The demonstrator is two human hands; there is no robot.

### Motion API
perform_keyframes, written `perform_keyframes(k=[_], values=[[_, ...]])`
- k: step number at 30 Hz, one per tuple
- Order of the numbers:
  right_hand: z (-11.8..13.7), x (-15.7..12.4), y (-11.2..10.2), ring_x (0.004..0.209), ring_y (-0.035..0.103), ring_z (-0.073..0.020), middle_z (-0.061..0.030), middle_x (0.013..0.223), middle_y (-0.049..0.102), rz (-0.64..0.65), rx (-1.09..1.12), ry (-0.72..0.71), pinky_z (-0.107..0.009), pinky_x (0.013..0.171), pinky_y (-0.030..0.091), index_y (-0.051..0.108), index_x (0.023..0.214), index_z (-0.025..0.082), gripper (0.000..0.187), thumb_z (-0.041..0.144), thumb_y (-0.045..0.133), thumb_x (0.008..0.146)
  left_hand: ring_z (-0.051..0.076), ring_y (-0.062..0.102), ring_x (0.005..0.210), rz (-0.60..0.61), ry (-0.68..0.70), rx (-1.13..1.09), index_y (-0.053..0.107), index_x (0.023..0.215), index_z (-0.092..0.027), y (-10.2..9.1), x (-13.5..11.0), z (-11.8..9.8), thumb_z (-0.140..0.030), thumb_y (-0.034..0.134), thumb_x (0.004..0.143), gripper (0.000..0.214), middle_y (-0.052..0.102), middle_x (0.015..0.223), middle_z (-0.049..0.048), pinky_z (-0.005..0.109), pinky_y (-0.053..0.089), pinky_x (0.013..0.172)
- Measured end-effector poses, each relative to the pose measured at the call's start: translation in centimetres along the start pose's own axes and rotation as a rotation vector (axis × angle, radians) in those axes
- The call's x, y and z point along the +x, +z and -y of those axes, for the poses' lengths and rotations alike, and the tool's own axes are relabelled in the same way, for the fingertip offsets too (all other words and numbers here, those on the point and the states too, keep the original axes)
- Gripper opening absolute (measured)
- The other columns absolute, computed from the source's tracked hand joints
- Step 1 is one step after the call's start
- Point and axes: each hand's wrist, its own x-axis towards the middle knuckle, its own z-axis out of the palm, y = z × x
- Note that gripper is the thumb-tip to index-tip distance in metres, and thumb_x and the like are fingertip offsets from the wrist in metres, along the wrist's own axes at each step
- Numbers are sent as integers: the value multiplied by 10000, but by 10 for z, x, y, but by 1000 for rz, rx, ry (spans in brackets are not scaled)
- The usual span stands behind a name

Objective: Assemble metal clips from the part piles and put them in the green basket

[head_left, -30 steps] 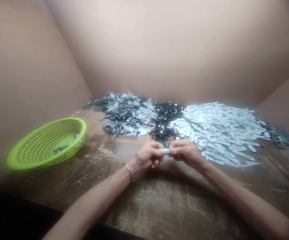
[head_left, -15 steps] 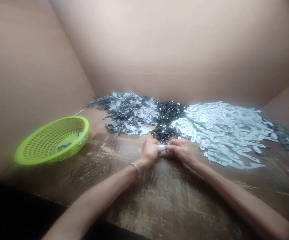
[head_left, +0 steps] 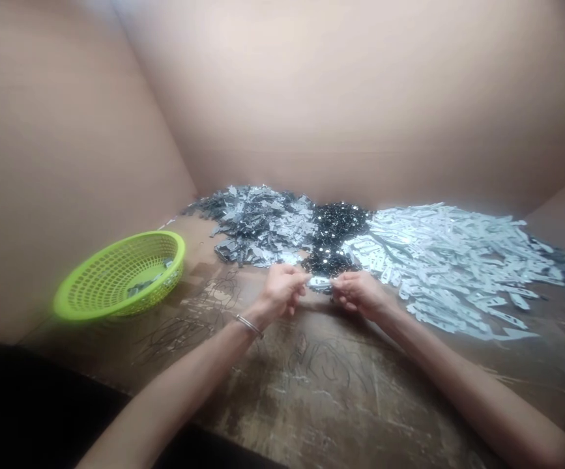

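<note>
Pinching small silvery metal piece (head_left: 320,283) by opposite ends in head view: left hand (head_left: 283,290) and right hand (head_left: 360,294), over worn tabletop (head_left: 302,404), just before heap of small dark parts (head_left: 338,220). Grey plates (head_left: 265,225) lie beyond left hand, pale strips (head_left: 453,254) near right, yellow-green basket (head_left: 68,303) farther left.

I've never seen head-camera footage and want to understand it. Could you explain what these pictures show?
There's no machine: a person works bare-handed, filmed by a camera worn on the head, looking forward and down. The left hand and right hand pinch a small shiny piece between them. Beyond, on a worn table, lie heaps of grey flat pieces, small dark parts and long pale pieces. A green basket holding a few pieces sits at the left.
</note>
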Motion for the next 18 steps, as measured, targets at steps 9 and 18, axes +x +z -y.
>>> perform_keyframes(k=[9, 18], values=[[-5, -2, 8, 331, 409, -52, 5, 431, 476, 23, 36, 18, -158, 283, 297, 529, 572, 102, 320, 409, 562, 659, 59, 422, 339, -5, -102, -270, 469, 613, -100, -20, 0, 15, -163, 565, 632, 117, 496, 501, -1, 189, 366, 267], [-12, -6, 12, 298, 364, -41, 31, 390, 438, 18, -106, 32, -153, 284, 242, 488, 536, 122, 341, 439, 552, 647, 63, 384, 310, -213, -2, -296, 468, 628, -99, -69, -26, -27, -146, 542, 644, 89, 476, 463, -10, 210, 350, 263]])
